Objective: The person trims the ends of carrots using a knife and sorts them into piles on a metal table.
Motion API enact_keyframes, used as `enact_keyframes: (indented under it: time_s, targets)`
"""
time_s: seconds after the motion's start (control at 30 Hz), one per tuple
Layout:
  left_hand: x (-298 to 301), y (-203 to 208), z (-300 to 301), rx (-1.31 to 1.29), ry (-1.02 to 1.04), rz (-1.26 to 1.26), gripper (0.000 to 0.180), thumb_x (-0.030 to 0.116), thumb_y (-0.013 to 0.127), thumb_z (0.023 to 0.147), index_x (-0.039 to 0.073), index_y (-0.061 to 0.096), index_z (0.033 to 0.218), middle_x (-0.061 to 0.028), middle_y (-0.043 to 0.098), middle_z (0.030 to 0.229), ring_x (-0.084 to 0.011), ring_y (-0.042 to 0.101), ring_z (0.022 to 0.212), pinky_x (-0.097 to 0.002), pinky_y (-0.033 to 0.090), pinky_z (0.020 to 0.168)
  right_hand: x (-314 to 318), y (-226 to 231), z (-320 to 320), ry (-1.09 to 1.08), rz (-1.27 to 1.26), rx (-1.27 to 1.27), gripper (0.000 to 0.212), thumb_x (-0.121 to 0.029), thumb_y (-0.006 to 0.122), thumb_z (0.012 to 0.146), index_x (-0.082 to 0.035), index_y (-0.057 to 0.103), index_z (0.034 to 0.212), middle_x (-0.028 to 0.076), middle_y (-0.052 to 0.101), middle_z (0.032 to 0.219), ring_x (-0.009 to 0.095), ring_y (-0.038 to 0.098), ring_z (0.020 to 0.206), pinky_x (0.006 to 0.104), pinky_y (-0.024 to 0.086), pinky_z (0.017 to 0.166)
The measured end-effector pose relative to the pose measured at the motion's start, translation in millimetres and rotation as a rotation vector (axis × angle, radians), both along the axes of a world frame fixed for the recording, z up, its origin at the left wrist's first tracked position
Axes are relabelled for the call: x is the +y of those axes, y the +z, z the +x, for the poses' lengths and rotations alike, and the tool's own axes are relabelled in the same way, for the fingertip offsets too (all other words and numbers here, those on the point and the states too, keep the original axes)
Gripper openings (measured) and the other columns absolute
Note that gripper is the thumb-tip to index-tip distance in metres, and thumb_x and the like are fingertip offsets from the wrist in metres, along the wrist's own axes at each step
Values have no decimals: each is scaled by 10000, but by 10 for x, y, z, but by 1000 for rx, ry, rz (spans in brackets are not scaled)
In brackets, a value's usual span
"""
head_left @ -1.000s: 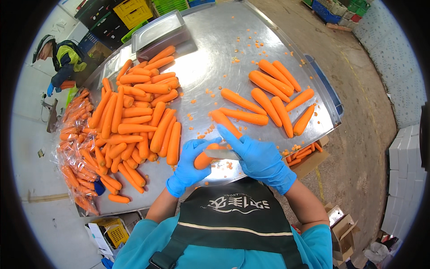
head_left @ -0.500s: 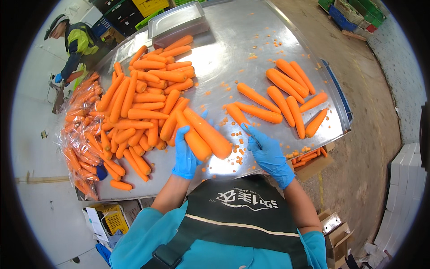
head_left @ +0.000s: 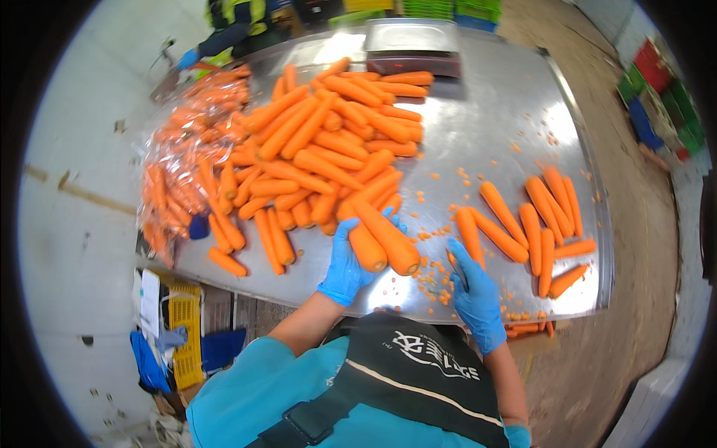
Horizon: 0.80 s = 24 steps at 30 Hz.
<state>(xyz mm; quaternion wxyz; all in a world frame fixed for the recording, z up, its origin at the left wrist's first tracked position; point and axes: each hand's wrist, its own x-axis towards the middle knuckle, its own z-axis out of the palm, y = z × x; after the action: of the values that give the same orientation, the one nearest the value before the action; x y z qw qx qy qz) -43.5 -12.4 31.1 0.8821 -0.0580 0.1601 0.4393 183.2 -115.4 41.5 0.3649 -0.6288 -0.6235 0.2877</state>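
My left hand (head_left: 346,265), in a blue glove, is closed around two large carrots (head_left: 390,240), whose thick ends point toward me. In my gloved right hand (head_left: 479,300) is a small knife (head_left: 458,272), its dark blade pointing up and partly hidden by the fingers. Between and beyond my hands, cut carrot slices (head_left: 432,280) lie scattered on the metal table. Just beyond my right hand rests a loose carrot (head_left: 469,233), and several more carrots (head_left: 532,228) lie to its right. A large carrot pile (head_left: 314,149) spreads beyond my left hand.
Clear plastic bags of carrots (head_left: 187,142) cover the table's left end. A scale (head_left: 413,37) stands at the far edge. Beyond the far left, a person in a yellow vest works with a blue-gloved hand (head_left: 188,59). A yellow crate (head_left: 187,336) sits below the left edge.
The view has swung left, shifting the table and pile rightward in the picture. My right hand with the knife has drawn back from the loose carrot; my left hand keeps both carrots.
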Motion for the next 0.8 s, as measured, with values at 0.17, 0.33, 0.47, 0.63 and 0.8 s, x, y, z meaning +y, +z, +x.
enact_keyframes:
  time_s: [0.17, 0.33, 0.47, 0.63, 0.8]
  targets:
    - [-3, 41, -429, 134, 160, -27, 659, 363, 536, 862, 19, 407, 1409, -165, 499, 1382, -333, 455, 1322, -496, 380, 1111, 213, 222, -406, 69, 194, -449, 729, -53, 634, 793, -172, 419, 1480, 76, 538, 744, 223, 567, 639, 355, 483, 572]
    - [16, -44, -467, 103, 253, -153, 618, 346, 523, 888, 10, 409, 1394, -181, 513, 1367, -322, 488, 1292, -480, 424, 1075, 475, 204, -695, 137, 280, -654, 783, -129, 653, 793, -101, 343, 1511, 40, 503, 725, 174, 532, 622, 321, 453, 503]
    - [-42, -378, -492, 733, 254, 256, 529, 171, 632, 862, -32, 460, 1320, -166, 586, 1282, -247, 591, 1169, -382, 522, 945, 549, 174, -732, 127, 329, -659, 813, -139, 665, 780, -82, 325, 1516, 34, 487, 714, 164, 525, 619, 307, 447, 489]
    - [11, -397, -337, 997, 150, 446, 390, 3, 721, 784, -69, 577, 1140, -116, 678, 1113, -161, 668, 983, -304, 564, 808, 534, 247, -705, 98, 317, -713, 826, -131, 667, 766, -78, 324, 1515, 30, 483, 708, 163, 530, 626, 299, 442, 480]
    - [-81, -114, -212, 972, 128, 462, 354, 14, 728, 789, -71, 601, 1108, -100, 682, 1095, -153, 667, 980, -314, 568, 826, 514, 231, -691, 64, 325, -708, 826, -85, 659, 757, -77, 325, 1512, 60, 514, 740, 192, 548, 637, 323, 470, 507]
